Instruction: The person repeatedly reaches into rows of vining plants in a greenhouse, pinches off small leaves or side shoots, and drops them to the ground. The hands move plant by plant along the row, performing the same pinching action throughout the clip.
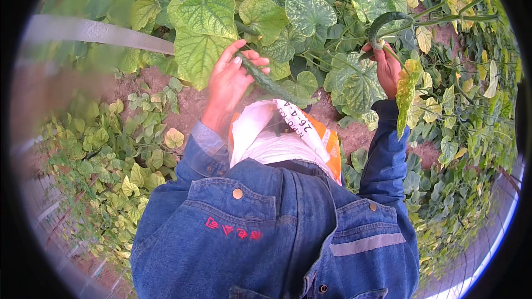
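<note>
My left hand (235, 77) holds a long green cucumber (268, 83) by its upper part, between thumb and fingers. The cucumber slants down to the right, its lower end over the mouth of a woven sack (266, 149). A sharply bent cucumber (376, 27) arches beside a vine stem on the right. My right hand (386, 68) has its fingertips closed around the lower end of that bent cucumber, partly behind it. The sack hangs open against my front, white inside and orange outside, with printing on it. Something dark green shows inside, too shadowed to tell.
Cucumber vines with broad, partly yellowed leaves (309, 10) spread ahead and at both sides. A yellow leaf (409, 87) hangs in front of my right wrist. Bare soil (156, 79) shows between the plants. A pale strip (99, 33) crosses the upper left, blurred towards the rim.
</note>
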Demonstrator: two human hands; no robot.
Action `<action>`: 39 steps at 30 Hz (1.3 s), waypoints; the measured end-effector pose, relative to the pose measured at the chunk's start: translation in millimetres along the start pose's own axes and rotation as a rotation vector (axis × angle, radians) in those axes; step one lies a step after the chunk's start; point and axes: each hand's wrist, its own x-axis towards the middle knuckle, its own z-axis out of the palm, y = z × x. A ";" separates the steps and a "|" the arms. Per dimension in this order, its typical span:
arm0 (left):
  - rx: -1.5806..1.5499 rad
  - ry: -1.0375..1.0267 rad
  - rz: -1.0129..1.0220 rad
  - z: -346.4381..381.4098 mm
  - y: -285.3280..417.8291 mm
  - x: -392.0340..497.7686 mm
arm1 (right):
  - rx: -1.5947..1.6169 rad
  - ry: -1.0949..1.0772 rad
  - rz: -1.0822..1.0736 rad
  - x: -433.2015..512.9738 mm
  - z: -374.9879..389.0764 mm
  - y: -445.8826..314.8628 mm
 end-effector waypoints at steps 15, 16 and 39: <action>1.404 -0.727 0.016 -9.4 -7.8 -85.7 | 0.034 -0.045 0.021 19.6 6.1 17.6; 1.446 -0.729 -0.054 -11.0 -11.8 -84.9 | 0.039 -0.043 0.018 19.5 6.7 18.1; 1.348 -0.615 0.032 25.9 -32.1 -25.4 | 0.751 -0.330 0.219 5.3 -6.8 -34.9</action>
